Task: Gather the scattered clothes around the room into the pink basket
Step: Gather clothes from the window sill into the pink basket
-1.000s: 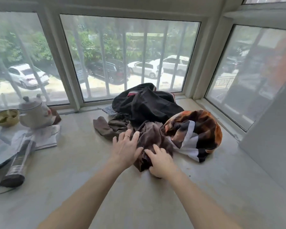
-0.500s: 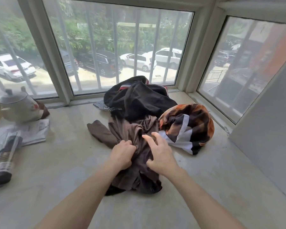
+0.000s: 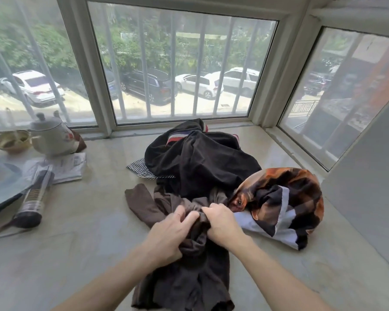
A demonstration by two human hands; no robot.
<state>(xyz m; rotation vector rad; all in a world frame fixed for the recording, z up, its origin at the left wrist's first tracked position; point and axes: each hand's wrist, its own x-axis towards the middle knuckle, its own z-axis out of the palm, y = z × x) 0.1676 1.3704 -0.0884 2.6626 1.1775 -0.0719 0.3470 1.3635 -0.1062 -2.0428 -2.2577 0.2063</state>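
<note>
A brown garment (image 3: 184,281) lies bunched on the pale stone window ledge (image 3: 88,232), stretched toward me. My left hand (image 3: 169,234) grips a fold of it, fingers curled into the cloth. My right hand (image 3: 220,223) clutches the same garment just to the right, knuckles up. Behind them sits a black garment (image 3: 200,162) with a red, white and blue trim, over a striped cloth (image 3: 139,169). An orange, black and white patterned cloth (image 3: 283,203) lies to the right. No pink basket is in view.
At the left stand a white teapot (image 3: 52,138), a small bowl (image 3: 11,141), papers (image 3: 65,167) and a dark rolled tube (image 3: 34,203). Barred windows (image 3: 180,70) close the back and right. A grey wall (image 3: 368,194) rises at the right.
Both hands have closed on the brown garment and drawn it toward me; a second ago they rested flat on it. The view has shifted nearer to the pile.
</note>
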